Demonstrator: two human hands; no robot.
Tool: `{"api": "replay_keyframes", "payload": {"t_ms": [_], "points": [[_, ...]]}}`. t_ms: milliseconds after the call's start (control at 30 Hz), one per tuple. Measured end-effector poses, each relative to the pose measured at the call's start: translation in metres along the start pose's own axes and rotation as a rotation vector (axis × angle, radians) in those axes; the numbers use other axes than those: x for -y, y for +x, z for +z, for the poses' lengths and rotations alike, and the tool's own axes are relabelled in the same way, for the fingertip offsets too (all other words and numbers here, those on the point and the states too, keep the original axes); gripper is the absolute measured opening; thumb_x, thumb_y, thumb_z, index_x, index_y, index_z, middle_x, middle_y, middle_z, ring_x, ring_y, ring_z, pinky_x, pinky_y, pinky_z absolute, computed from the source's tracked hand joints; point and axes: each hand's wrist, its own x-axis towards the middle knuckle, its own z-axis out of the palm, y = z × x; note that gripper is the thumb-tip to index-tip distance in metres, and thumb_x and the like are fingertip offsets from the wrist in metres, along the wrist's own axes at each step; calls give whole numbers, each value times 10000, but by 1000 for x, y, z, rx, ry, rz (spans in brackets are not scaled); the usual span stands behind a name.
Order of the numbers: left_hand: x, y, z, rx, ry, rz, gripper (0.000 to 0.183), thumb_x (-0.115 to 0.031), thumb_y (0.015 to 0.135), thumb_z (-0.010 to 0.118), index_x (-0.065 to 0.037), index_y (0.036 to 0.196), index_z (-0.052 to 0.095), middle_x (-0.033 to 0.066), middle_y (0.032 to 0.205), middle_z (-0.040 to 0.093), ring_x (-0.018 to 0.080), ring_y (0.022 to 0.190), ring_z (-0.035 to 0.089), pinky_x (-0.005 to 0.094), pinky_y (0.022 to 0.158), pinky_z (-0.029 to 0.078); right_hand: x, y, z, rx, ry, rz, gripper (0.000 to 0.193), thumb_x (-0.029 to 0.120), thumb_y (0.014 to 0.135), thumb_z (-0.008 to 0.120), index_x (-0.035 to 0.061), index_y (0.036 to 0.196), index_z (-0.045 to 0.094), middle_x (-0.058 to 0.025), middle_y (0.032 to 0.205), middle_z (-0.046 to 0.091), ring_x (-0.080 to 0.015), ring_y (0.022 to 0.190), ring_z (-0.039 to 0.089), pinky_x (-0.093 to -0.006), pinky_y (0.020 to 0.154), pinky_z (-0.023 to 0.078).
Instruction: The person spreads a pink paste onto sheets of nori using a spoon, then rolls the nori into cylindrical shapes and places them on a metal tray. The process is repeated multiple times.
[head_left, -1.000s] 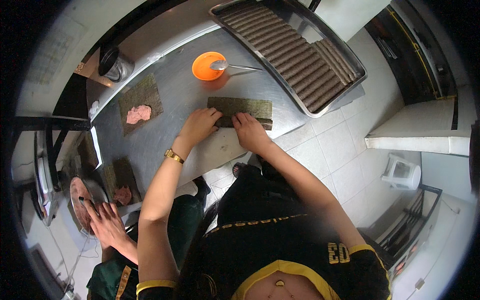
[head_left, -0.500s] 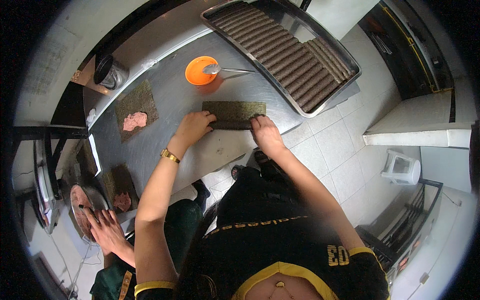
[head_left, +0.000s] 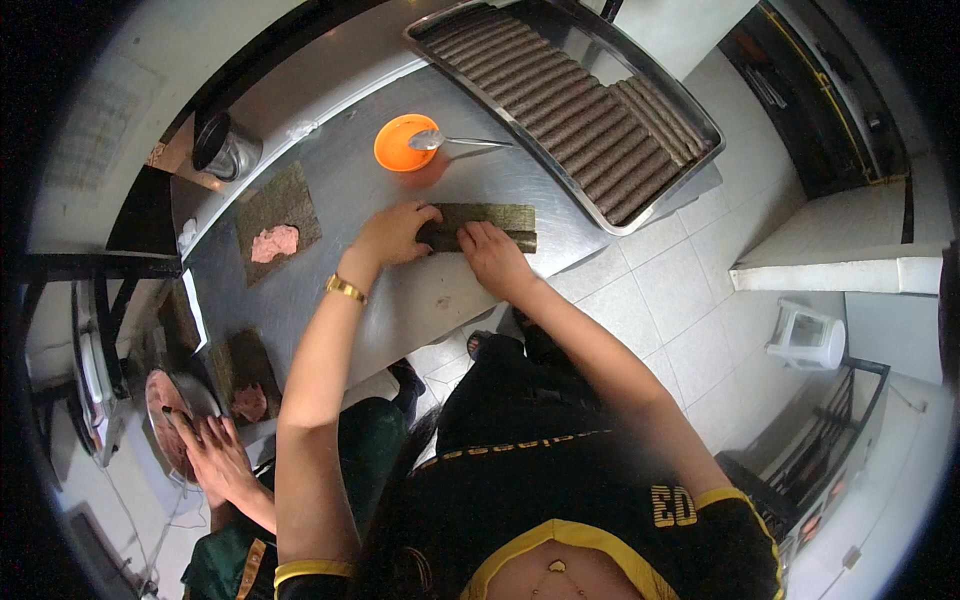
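A dark green seaweed sheet (head_left: 508,217) lies on the metal table, its near edge rolled over into a long fold. At its left end my left hand (head_left: 395,235), with a gold watch on the wrist, curls its fingers over the sheet and fold. My right hand (head_left: 490,258) presses bent fingertips on the fold near its middle. What filling the roll holds is hidden. Ahead stands an orange bowl (head_left: 394,152) with a metal spoon (head_left: 460,141) across its rim. To the left, a flat seaweed sheet (head_left: 280,200) bears a lump of pink paste (head_left: 274,243).
A metal tray (head_left: 622,228) of dark seaweed rolls (head_left: 560,110) stands at the far right of the table (head_left: 420,310). A metal cup (head_left: 227,148) sits far left. At the near left, a co-worker's hand (head_left: 222,455) reaches over a bowl of pink paste (head_left: 165,395), beside another seaweed sheet (head_left: 240,360).
My right hand has slid left along the fold from the sheet's right end to its middle. My left hand has shifted slightly up and right onto the sheet.
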Motion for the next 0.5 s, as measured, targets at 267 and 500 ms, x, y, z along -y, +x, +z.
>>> {"api": "replay_keyframes", "payload": {"t_ms": [267,500], "points": [[-9,-19,26,-175,250,13,315,-172,735,699,-72,1016,599,80,943,613,281,902,617,391,770,508,-1,4,-3,153,37,36,396,85,791,495,-66,1154,537,-175,1104,537,-290,1019,521,-346,907,431],[-11,-20,24,-114,232,-35,267,-163,774,665,-82,1022,605,85,976,622,278,903,627,387,772,512,-13,-18,2,-22,71,204,198,69,780,522,-4,957,573,-139,927,547,-282,939,540,-365,820,456]]}}
